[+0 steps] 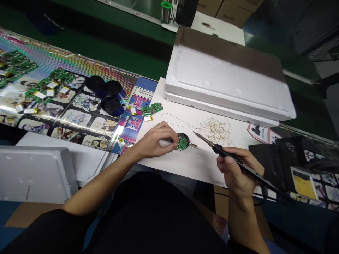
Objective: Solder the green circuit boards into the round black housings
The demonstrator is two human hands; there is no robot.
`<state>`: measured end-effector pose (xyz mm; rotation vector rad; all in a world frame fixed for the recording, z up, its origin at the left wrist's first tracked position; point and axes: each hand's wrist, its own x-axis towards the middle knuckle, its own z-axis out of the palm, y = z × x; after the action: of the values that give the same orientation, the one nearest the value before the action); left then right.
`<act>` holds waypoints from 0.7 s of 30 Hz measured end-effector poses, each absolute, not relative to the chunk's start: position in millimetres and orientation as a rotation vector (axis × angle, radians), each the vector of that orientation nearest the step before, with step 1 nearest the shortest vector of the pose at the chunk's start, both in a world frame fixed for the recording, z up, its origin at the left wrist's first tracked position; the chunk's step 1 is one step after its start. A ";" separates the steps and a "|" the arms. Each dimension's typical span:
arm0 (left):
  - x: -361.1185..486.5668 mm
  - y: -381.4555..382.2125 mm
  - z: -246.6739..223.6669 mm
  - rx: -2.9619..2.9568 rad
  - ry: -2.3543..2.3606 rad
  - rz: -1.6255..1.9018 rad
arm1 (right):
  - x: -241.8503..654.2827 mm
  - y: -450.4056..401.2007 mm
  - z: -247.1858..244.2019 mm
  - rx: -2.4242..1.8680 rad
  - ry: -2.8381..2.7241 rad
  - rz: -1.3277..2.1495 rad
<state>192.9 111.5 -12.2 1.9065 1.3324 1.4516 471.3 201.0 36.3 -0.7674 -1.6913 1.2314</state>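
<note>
"how's the counter [190, 164]?"
"white-topped; foam box [227, 76] along its far side, white surface from the round case [182, 141] to the front edge."
"and the hands?"
"left hand [157, 141]: fingertips together at the case's left rim, exact hold hidden. right hand [239, 174]: clamped on the soldering iron [218, 149], tip just off the right rim."

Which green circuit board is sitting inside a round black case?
The green board right by the person's left hand. The case rings it; the other green boards lie farther left, without cases.
</note>
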 end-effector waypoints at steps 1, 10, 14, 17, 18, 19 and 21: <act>193.0 111.2 -12.4 1.916 1.328 1.457 | 470.3 200.2 35.6 -0.770 -1.672 1.195; 191.7 110.9 -11.5 1.972 1.332 1.442 | 462.4 200.4 37.0 -0.714 -1.867 1.009; 194.7 110.7 -3.5 1.963 1.422 1.348 | 461.1 201.7 35.1 -0.632 -1.889 1.006; 197.3 109.9 3.4 1.954 1.494 1.276 | 459.0 202.1 32.4 -0.604 -1.857 1.071; 198.0 109.5 5.1 1.957 1.504 1.264 | 458.6 202.3 31.4 -0.606 -1.855 1.089; 198.5 109.1 6.5 1.960 1.511 1.253 | 458.3 202.5 30.7 -0.608 -1.858 1.101; 199.3 108.1 8.5 1.961 1.533 1.233 | 457.8 203.2 30.3 -0.615 -1.889 1.102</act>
<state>199.3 108.1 8.5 1.9614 1.5326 1.2330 457.8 203.2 30.3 -0.6148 -1.8892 1.1023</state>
